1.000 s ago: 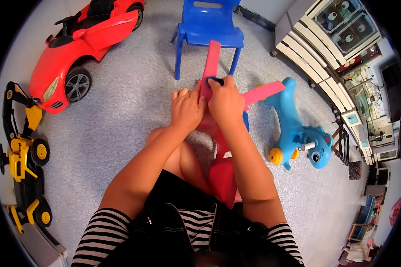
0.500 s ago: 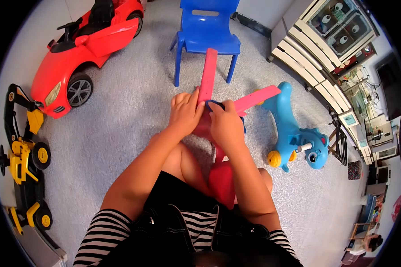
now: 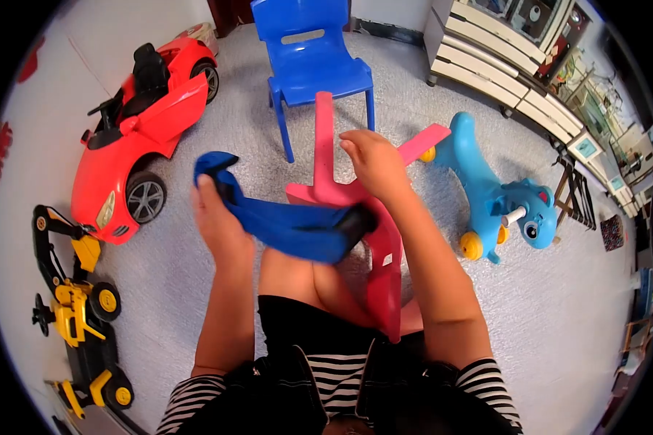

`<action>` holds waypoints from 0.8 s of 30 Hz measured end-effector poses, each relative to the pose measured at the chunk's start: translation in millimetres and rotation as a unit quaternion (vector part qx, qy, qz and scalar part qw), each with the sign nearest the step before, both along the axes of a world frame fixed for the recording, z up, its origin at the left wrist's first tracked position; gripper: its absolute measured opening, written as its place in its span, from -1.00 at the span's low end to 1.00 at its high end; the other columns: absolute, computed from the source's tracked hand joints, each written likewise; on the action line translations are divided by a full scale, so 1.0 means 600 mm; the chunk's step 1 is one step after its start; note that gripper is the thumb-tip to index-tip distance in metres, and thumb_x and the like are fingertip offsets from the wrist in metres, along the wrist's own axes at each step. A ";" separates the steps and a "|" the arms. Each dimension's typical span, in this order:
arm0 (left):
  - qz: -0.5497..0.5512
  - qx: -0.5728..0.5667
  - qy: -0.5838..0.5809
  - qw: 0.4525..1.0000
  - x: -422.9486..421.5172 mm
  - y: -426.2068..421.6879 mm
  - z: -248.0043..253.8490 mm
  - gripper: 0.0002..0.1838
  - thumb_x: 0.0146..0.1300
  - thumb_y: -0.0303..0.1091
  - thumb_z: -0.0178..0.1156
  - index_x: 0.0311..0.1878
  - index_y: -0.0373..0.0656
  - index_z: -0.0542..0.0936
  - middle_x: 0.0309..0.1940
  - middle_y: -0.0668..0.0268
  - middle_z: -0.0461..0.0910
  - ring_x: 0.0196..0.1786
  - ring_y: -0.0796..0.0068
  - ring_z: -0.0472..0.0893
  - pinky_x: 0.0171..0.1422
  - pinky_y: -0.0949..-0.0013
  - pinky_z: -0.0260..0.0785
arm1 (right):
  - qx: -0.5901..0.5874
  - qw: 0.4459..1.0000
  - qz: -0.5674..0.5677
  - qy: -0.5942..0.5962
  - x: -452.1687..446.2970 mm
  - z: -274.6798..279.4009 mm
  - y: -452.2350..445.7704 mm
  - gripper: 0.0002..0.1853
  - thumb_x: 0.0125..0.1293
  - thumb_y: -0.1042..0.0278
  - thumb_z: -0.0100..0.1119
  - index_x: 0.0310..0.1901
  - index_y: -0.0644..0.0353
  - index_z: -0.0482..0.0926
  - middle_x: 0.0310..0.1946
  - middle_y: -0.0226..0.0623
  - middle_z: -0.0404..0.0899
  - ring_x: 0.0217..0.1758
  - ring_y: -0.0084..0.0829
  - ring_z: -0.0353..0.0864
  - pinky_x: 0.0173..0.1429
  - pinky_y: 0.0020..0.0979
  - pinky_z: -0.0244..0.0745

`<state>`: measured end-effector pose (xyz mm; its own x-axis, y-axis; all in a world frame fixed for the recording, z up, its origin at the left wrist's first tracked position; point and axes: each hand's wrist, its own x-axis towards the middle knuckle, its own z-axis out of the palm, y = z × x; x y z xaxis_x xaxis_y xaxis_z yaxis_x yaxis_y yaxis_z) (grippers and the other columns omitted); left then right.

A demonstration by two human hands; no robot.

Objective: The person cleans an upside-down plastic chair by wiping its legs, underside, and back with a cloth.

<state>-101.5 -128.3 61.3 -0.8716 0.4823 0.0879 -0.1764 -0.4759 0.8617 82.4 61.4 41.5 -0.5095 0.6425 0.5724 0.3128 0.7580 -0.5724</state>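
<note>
My left hand point(image 3: 221, 217) grips one end of a blue band with black ends point(image 3: 290, 225), which curves out over my lap and is slightly blurred. A small pink plastic chair point(image 3: 334, 192) is tipped over in front of me, its legs pointing up and away and its back across my thigh. Between two of those legs is my right hand point(image 3: 379, 163), fingers loosely bent and apart with nothing visible in them. Whether it touches the chair I cannot tell. The band's far black end overlaps the pink chair from above.
A blue chair point(image 3: 315, 76) stands ahead. To the left are a red toy car point(image 3: 109, 177) and a yellow toy excavator point(image 3: 72, 308). A blue ride-on animal point(image 3: 479, 188) stands at right, before a white drawer cabinet point(image 3: 486, 61).
Both hands were together at the pink chair's legs. The blue band has come away from there, carried left by my left hand. My right hand has lifted and moved slightly right.
</note>
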 end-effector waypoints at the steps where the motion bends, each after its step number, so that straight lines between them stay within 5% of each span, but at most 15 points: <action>1: -0.005 -0.004 0.010 1.000 -0.003 0.007 0.021 -0.68 0.62 -0.11 0.08 0.10 -0.19 0.56 -0.14 0.36 0.59 -0.12 0.62 0.56 -0.03 0.46 0.45 | 0.034 0.998 -0.015 -0.059 -0.008 -0.004 0.006 -0.63 0.60 0.07 0.06 -0.06 0.14 0.77 -0.13 0.03 0.75 -0.03 -0.01 0.75 0.08 -0.06 0.61; 2: 0.000 -0.078 0.113 0.991 -0.007 0.015 0.040 -0.67 0.61 -0.12 0.11 0.15 -0.19 0.57 -0.14 0.34 0.62 -0.12 0.60 0.58 -0.01 0.44 0.46 | 0.030 0.998 -0.020 -0.049 -0.016 -0.010 0.005 -0.63 0.60 0.07 0.06 -0.06 0.14 0.77 -0.13 0.03 0.75 -0.03 -0.01 0.75 0.08 -0.06 0.61; 4: -0.032 -0.164 0.252 0.953 -0.019 0.044 0.032 -0.64 0.55 -0.16 0.20 0.25 -0.16 0.60 -0.15 0.29 0.69 -0.11 0.54 0.64 0.05 0.43 0.49 | -0.070 0.942 -0.075 -0.318 -0.037 -0.002 -0.009 -0.48 0.60 -0.09 -0.07 -0.18 0.13 0.77 -0.26 -0.09 0.77 -0.11 -0.01 0.75 0.00 0.01 0.58; 6: -0.130 -0.328 0.286 0.891 -0.006 0.066 0.024 -0.70 0.51 -0.20 0.25 0.13 -0.19 0.64 -0.15 0.29 0.68 -0.07 0.63 0.61 0.02 0.47 0.47 | -0.048 0.956 -0.092 -0.273 -0.041 -0.021 -0.012 -0.42 0.60 -0.17 -0.16 -0.25 0.05 0.78 -0.31 -0.13 0.78 -0.18 -0.02 0.77 -0.06 -0.01 0.60; 8: -0.201 -0.328 0.264 0.884 0.007 0.103 -0.026 -0.68 0.43 -0.19 0.32 0.04 -0.25 0.62 -0.15 0.12 0.70 -0.07 0.38 0.68 0.04 0.31 0.50 | -0.041 0.952 -0.122 -0.278 -0.034 -0.021 -0.011 -0.45 0.60 -0.13 -0.13 -0.26 0.05 0.78 -0.33 -0.13 0.78 -0.22 -0.04 0.77 -0.10 -0.02 0.62; 10: -0.184 -0.335 0.463 0.800 0.011 0.140 -0.095 -0.66 0.41 -0.19 0.33 0.03 -0.26 0.57 -0.08 -0.06 0.70 -0.01 0.01 0.71 0.09 0.11 0.50 | -0.035 0.960 -0.116 -0.251 -0.029 -0.027 -0.014 -0.46 0.59 -0.11 -0.11 -0.30 0.05 0.78 -0.39 -0.11 0.76 -0.27 -0.02 0.76 -0.13 0.00 0.61; 11: -0.167 -0.359 0.420 0.817 0.030 0.154 -0.105 -0.61 0.41 -0.15 0.32 0.08 -0.26 0.50 -0.03 -0.22 0.66 0.07 -0.26 0.65 0.16 -0.03 0.46 | -0.024 0.967 -0.106 -0.230 -0.027 -0.029 -0.016 -0.46 0.58 -0.09 -0.09 -0.34 0.06 0.77 -0.45 -0.08 0.73 -0.33 0.00 0.75 -0.17 0.02 0.61; 16: -0.171 -0.414 0.335 0.829 0.003 0.225 -0.119 -0.50 0.47 -0.07 0.26 0.20 -0.29 0.46 0.04 -0.23 0.65 0.19 -0.19 0.63 0.22 -0.01 0.44 | -0.021 0.978 -0.093 -0.184 -0.025 -0.030 -0.019 -0.47 0.57 -0.07 -0.06 -0.38 0.07 0.77 -0.51 -0.06 0.71 -0.40 0.03 0.72 -0.21 0.04 0.61; 19: -0.243 -0.352 0.152 0.891 -0.021 0.260 -0.134 -0.53 0.51 -0.08 0.20 0.23 -0.29 0.45 0.08 -0.18 0.64 0.17 -0.08 0.64 0.22 0.07 0.44 | -0.022 0.976 -0.091 -0.194 -0.027 -0.021 -0.017 -0.46 0.57 -0.08 -0.08 -0.38 0.07 0.77 -0.50 -0.07 0.72 -0.40 0.02 0.73 -0.22 0.02 0.62; 22: -0.136 -0.380 0.307 0.862 0.030 0.218 -0.096 -0.60 0.55 -0.14 0.18 0.21 -0.27 0.50 0.02 0.01 0.70 0.11 0.02 0.66 0.19 0.08 0.47 | -0.021 0.974 -0.101 -0.202 -0.025 -0.022 -0.019 -0.45 0.57 -0.08 -0.09 -0.38 0.06 0.78 -0.49 -0.09 0.73 -0.38 -0.01 0.74 -0.23 0.00 0.63; 24: -0.123 -0.401 0.394 0.818 0.047 0.179 -0.097 -0.69 0.57 -0.14 0.11 0.12 -0.19 0.48 -0.04 -0.10 0.67 0.06 -0.10 0.67 0.15 0.03 0.44 | -0.015 0.975 -0.107 -0.192 -0.024 -0.025 -0.019 -0.46 0.57 -0.07 -0.09 -0.38 0.06 0.77 -0.49 -0.09 0.73 -0.39 -0.01 0.74 -0.23 0.01 0.63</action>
